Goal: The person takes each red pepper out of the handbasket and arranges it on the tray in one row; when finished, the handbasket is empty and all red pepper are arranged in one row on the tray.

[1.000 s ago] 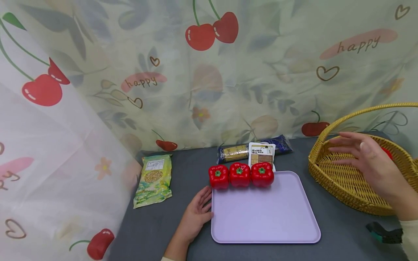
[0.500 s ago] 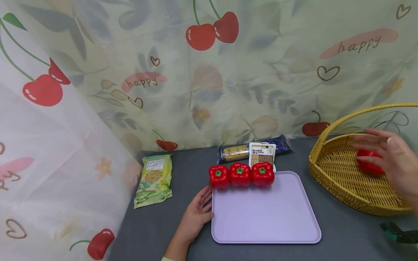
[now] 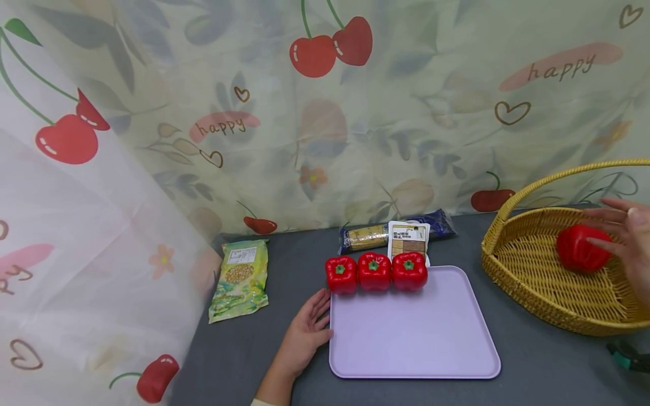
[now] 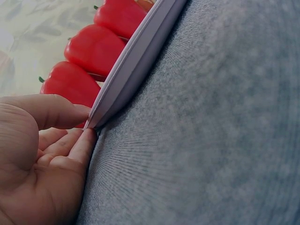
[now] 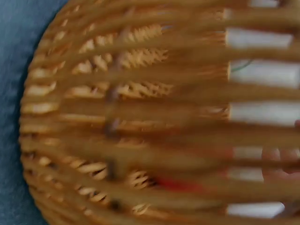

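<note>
My left hand point(image 3: 303, 332) rests beside the left edge of a lilac tray point(image 3: 413, 338). In the left wrist view its thumb and fingertips touch the tray's rim point(image 4: 119, 91). Three red bell peppers point(image 3: 373, 272) stand in a row along the tray's back left. At the right, a wicker basket point(image 3: 533, 299) holds one red bell pepper point(image 3: 581, 248). My right hand point(image 3: 632, 242) is over the basket's right part, fingers spread and holding nothing, partly cut off by the frame edge. Blurred weave of the basket point(image 5: 140, 108) fills the right wrist view, with fingertips at the right.
Behind the peppers lie a white pouch point(image 3: 408, 237) and a long blue packet point(image 3: 365, 238). A green-yellow bag point(image 3: 240, 281) lies at the left. A dark strap point(image 3: 629, 358) shows at the right edge. A printed curtain point(image 3: 330, 141) hangs behind the grey table point(image 3: 553, 366).
My right hand has moved right across the basket, uncovering the red bell pepper inside it. The left hand, the tray and its peppers have stayed put.
</note>
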A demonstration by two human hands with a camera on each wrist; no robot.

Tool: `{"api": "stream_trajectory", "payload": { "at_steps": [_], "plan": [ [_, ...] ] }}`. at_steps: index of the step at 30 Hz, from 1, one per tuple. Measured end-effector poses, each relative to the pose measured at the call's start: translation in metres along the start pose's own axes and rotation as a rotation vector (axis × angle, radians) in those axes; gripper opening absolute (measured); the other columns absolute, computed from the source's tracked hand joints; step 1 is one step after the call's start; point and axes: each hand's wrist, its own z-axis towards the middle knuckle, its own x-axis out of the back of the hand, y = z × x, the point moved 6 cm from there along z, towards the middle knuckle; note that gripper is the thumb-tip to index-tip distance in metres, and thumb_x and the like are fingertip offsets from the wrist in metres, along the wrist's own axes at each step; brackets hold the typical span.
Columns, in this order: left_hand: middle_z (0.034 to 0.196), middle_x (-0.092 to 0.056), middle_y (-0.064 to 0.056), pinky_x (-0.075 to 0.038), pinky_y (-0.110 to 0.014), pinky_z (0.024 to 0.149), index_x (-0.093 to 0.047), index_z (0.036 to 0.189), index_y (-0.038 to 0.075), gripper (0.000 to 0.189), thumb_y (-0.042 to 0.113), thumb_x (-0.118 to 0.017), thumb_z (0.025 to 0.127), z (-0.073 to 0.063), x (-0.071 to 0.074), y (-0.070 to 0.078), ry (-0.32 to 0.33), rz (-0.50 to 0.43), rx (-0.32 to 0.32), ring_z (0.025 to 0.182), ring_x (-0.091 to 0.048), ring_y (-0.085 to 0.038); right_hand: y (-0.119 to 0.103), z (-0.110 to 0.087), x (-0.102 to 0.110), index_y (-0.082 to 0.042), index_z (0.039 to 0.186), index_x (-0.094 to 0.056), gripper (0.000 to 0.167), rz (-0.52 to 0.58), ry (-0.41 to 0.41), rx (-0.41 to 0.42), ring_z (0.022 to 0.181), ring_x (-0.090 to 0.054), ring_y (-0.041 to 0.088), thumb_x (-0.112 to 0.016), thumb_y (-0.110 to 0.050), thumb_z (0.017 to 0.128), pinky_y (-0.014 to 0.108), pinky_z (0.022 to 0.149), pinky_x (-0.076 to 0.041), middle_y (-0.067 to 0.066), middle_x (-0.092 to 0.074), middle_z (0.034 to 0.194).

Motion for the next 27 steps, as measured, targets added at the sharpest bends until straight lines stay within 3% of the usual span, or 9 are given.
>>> {"api": "stream_trajectory", "payload": {
  "at_steps": [5,10,13,15,17,19,21,24,27],
  "plan": [
    [0.173,-0.033,-0.021,-0.036,-0.041,0.121,-0.028,0.169,-0.003,0.089,-0.022,-0.063,0.089,0.000,0.000,0.000,0.000,-0.005,-0.002,0.159,-0.031,-0.038,-0.021,-0.006,0.002,-0.019,0.168,-0.040,0.048,-0.057,0.082,-0.058,0.134,-0.048,0.001,-0.033,-0.021,0.121,0.007,0.101,-0.041,-0.020,-0.051,0.140],
    [0.173,-0.033,-0.020,-0.037,-0.040,0.121,-0.028,0.169,-0.003,0.089,-0.022,-0.063,0.088,0.000,0.000,0.000,0.002,-0.008,0.004,0.159,-0.031,-0.037,-0.004,-0.009,0.005,-0.022,0.166,-0.042,0.046,-0.072,0.137,-0.144,0.138,-0.045,0.002,-0.034,-0.025,0.120,0.009,0.108,-0.035,-0.024,-0.051,0.136],
    [0.173,-0.033,-0.021,-0.037,-0.039,0.121,-0.028,0.169,-0.004,0.090,-0.022,-0.062,0.088,0.000,0.000,0.001,0.000,-0.008,0.004,0.159,-0.031,-0.037,0.006,-0.009,0.004,-0.021,0.167,-0.040,0.047,-0.082,0.142,-0.189,0.133,-0.046,0.000,-0.035,-0.028,0.120,0.007,0.103,-0.037,-0.024,-0.049,0.134],
    [0.173,-0.032,-0.021,-0.037,-0.039,0.121,-0.028,0.169,-0.004,0.090,-0.022,-0.062,0.088,0.000,0.000,0.001,0.001,-0.009,0.002,0.159,-0.031,-0.038,0.010,-0.008,0.002,-0.015,0.168,-0.038,0.050,-0.092,0.121,-0.218,0.125,-0.048,-0.001,-0.036,-0.029,0.120,0.006,0.097,-0.040,-0.017,-0.050,0.136],
    [0.173,-0.032,-0.021,-0.037,-0.039,0.121,-0.028,0.169,-0.004,0.090,-0.023,-0.062,0.088,0.000,0.000,0.001,0.002,-0.007,0.001,0.159,-0.031,-0.038,0.011,-0.006,-0.003,-0.007,0.169,-0.034,0.056,-0.113,0.078,-0.248,0.131,-0.049,0.007,-0.038,-0.030,0.119,0.007,0.100,-0.037,0.002,-0.051,0.148],
    [0.173,-0.033,-0.021,-0.037,-0.039,0.121,-0.028,0.169,-0.004,0.090,-0.022,-0.062,0.088,0.000,0.000,0.001,0.004,-0.004,0.005,0.159,-0.031,-0.038,0.012,-0.004,-0.008,0.002,0.170,-0.024,0.065,-0.161,0.000,-0.278,0.144,-0.046,0.029,-0.042,-0.030,0.118,0.026,0.117,-0.038,0.025,-0.040,0.161],
    [0.173,-0.033,-0.020,-0.038,-0.039,0.120,-0.029,0.169,-0.002,0.089,-0.022,-0.062,0.088,0.000,0.000,0.001,0.005,-0.001,0.011,0.159,-0.032,-0.037,0.014,-0.003,-0.012,0.008,0.170,-0.015,0.075,-0.257,-0.098,-0.298,0.151,-0.033,0.052,-0.047,-0.033,0.116,0.052,0.123,-0.036,0.041,-0.021,0.168],
    [0.173,-0.033,-0.020,-0.037,-0.040,0.121,-0.029,0.169,-0.002,0.089,-0.022,-0.062,0.089,0.000,0.000,0.001,0.003,-0.001,0.011,0.159,-0.032,-0.037,0.016,-0.003,-0.015,0.014,0.166,-0.012,0.084,-0.440,-0.223,-0.255,0.143,-0.020,0.073,-0.056,-0.034,0.113,0.083,0.106,-0.034,0.050,-0.014,0.163],
    [0.173,-0.032,-0.022,-0.037,-0.039,0.121,-0.029,0.169,-0.003,0.089,-0.023,-0.061,0.088,0.000,-0.001,0.001,0.000,-0.006,0.004,0.159,-0.031,-0.038,0.020,-0.004,-0.017,0.015,0.164,-0.018,0.088,-0.593,-0.273,-0.210,0.139,-0.018,0.075,-0.065,-0.036,0.109,0.086,0.090,-0.039,0.051,-0.015,0.159]
  ]
}}
